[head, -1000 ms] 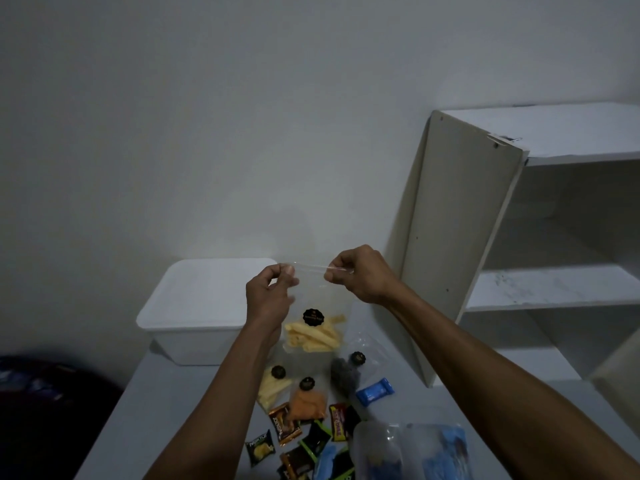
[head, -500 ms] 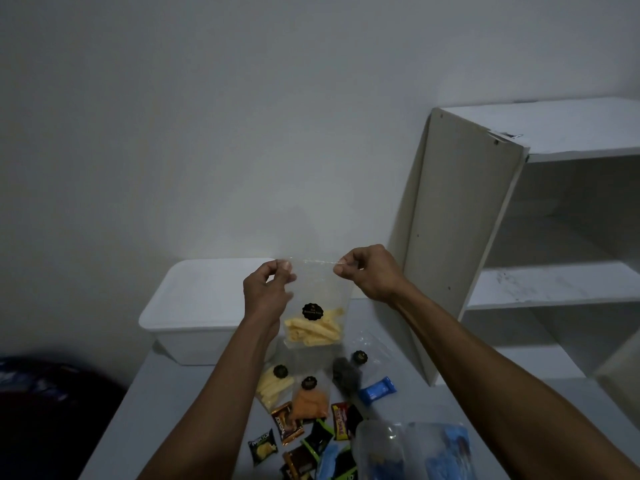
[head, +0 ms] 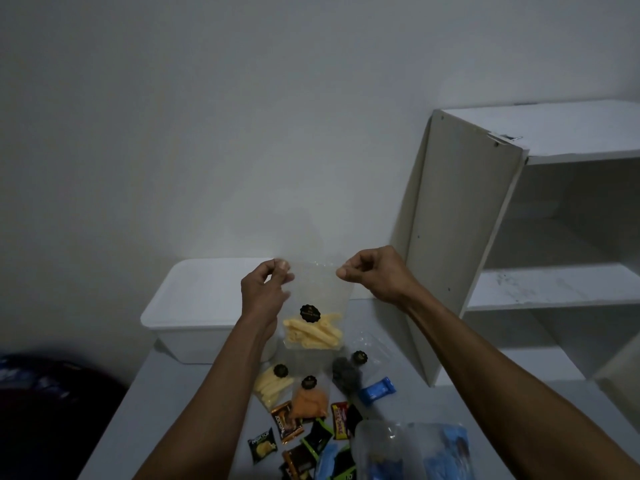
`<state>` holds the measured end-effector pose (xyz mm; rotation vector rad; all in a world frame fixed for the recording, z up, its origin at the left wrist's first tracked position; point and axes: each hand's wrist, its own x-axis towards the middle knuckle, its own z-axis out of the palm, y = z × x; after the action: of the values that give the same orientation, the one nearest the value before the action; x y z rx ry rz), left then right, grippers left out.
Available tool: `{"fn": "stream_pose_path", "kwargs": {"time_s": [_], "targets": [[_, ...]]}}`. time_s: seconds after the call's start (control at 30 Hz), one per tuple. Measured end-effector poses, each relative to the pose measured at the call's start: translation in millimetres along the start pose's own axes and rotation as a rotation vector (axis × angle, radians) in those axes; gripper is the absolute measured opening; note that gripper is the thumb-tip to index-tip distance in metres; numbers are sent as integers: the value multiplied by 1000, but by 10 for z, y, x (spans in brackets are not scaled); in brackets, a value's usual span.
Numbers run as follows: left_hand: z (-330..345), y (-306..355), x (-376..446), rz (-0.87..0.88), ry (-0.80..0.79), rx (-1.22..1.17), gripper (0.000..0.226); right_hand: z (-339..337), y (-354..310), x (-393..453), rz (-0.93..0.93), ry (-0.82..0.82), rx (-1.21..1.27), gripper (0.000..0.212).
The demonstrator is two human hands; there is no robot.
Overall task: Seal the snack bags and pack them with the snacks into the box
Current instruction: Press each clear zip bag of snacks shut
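Currently: clear snack bag point(head: 317, 306) held up by both hands above the table point(head: 433, 400).

Left hand point(head: 265, 289) pinches the bag's top left corner between thumb and fingers; right hand point(head: 372, 273) pinches the top right corner likewise, other fingers curled. Bag hangs upright, yellow sticks settled at its bottom, black round sticker on front. White lidded box point(head: 204, 303) sits closed behind the left hand, at the table's far left. Below the bag lie a pale-stick bag point(head: 272, 384), an orange-snack bag point(head: 310, 398), a dark-snack bag point(head: 346, 370), a blue wrapper point(head: 375, 389) and small sachets point(head: 287, 422). White shelf unit point(head: 460, 237) stands at right.
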<state>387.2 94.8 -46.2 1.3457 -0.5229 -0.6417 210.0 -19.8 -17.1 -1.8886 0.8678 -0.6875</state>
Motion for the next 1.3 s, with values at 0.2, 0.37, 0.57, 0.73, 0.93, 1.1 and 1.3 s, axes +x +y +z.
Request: {"fn": "stream_pose_path", "kwargs": {"time_s": [0.2,0.37,0.57,0.73,0.93,1.1,1.3], "targets": [[117,-7,-52,48,-92,97,9,73,-186,30,-17,-68,-121,21],[192,-93,-55,93,-14,168,11,145,-181,4,-15,-76,-237,21],[369,-87,-190,57,101,354,35,332,-98,-49,75,87,-81,25],[380,-75,-168,-3,71,311,12,425,-76,-70,96,63,-10,21],[312,-65,-152,-35,39,288,17,476,29,-117,123,41,-15,19],[284,-125,-169,-61,20,344,21,601,66,-157,151,123,55,20],[289,-115,-207,-129,55,259,17,702,131,-236,122,185,80,19]]}}
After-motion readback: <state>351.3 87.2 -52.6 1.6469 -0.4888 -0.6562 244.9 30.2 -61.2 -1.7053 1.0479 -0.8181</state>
